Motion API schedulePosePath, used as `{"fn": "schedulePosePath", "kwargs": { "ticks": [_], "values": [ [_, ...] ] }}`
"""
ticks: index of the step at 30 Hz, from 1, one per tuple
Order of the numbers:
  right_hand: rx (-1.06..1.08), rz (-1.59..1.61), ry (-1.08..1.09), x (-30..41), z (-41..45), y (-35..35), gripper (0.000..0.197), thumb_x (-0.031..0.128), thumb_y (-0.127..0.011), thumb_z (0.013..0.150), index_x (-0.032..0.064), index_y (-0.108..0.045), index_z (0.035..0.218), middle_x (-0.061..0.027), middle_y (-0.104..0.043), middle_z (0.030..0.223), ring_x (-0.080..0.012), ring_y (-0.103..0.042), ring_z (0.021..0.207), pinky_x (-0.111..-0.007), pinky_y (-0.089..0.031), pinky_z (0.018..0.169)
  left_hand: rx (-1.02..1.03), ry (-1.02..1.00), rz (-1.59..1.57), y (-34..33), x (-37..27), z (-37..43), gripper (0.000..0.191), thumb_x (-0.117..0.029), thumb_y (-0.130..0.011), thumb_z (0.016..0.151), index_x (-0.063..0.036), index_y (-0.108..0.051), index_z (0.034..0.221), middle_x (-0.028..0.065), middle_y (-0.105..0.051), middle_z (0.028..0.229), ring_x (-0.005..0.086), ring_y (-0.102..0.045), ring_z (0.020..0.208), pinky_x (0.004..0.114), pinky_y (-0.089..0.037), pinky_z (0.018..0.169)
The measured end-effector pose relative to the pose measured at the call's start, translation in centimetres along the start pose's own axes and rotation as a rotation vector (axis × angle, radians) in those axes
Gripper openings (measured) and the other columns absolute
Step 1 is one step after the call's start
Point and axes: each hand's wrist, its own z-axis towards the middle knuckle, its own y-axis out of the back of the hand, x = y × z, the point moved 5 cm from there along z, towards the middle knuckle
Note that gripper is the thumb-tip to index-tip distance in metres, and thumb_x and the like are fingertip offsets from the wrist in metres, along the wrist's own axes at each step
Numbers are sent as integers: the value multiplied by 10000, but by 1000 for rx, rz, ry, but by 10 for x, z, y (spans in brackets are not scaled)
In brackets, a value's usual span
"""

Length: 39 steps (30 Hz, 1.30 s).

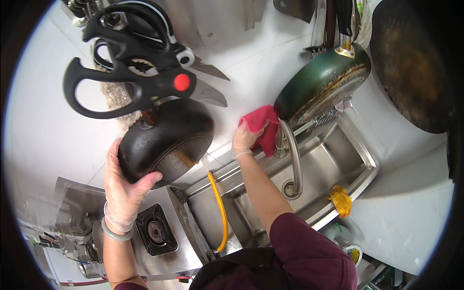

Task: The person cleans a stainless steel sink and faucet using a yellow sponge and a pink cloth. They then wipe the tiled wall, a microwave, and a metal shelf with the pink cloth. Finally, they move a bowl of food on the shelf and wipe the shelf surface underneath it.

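Note:
My left hand, in a clear plastic glove with a bangle at the wrist, grips the rim of a black frying pan that hangs bottom outward. Gloved as well, my right hand holds a red cloth against the white tiled wall, close behind the steel faucet. Black-handled kitchen scissors hang in front of the black pan's upper part. To the right of the cloth hangs a green frying pan with a scorched base.
Below my right arm lies a stainless steel sink, with a yellow cloth over its edge. A gas burner sits at lower left, beside a yellow gas hose. A large dark pan hangs at right.

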Motion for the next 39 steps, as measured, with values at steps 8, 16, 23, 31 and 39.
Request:
{"fn": "schedulePosePath", "kwargs": {
  "ticks": [8, 16, 23, 31, 39],
  "values": [
    [88, 789, -826, -8, -78, -19, 467, 330, -398, 905, -85, -489, 1098, -260, -547, 1107, -371, -535, 982, -416, -404, 869, 4, 6, -20, -10, -6, -1, 808, -57, -805, 608, 43, -348, 1267, 120, -508, 1139, 193, -507, 1025, 310, -404, 915],
    [30, 377, 339, 166, -2, 63, 436, 231, -428, 910, -46, -421, 1247, -271, -399, 1280, -417, -353, 1187, -481, -220, 1018, -17, -21, 53, -8, -7, -2, 811, -99, -814, 606, 47, -356, 1259, 130, -528, 1115, 196, -521, 999, 308, -406, 909],
    [-28, 238, 569, 219, 51, 76, 465, 279, -400, 908, 10, -385, 1287, -227, -432, 1223, -424, -387, 1124, -573, -224, 956, -35, -66, 130, -5, 1, -3, 820, -134, -822, 592, 69, -369, 1244, 152, -528, 1109, 227, -527, 1023, 317, -404, 919],
    [-198, 266, 176, 221, 113, 82, 559, 348, -273, 938, -5, -233, 1371, -225, -223, 1422, -345, -200, 1323, -421, -200, 1064, -39, -156, 152, -10, 1, -1, 785, -152, -813, 596, 38, -395, 1232, 170, -522, 1094, 269, -537, 1005, 336, -416, 897],
    [-270, 582, -76, 125, 118, 47, 556, 355, -236, 960, -24, -238, 1367, -199, -216, 1434, -306, -202, 1331, -350, -128, 1094, -23, -114, 96, -13, 4, 4, 770, -128, -816, 590, 37, -405, 1220, 150, -532, 1084, 241, -543, 995, 321, -420, 894]
  ]
}}
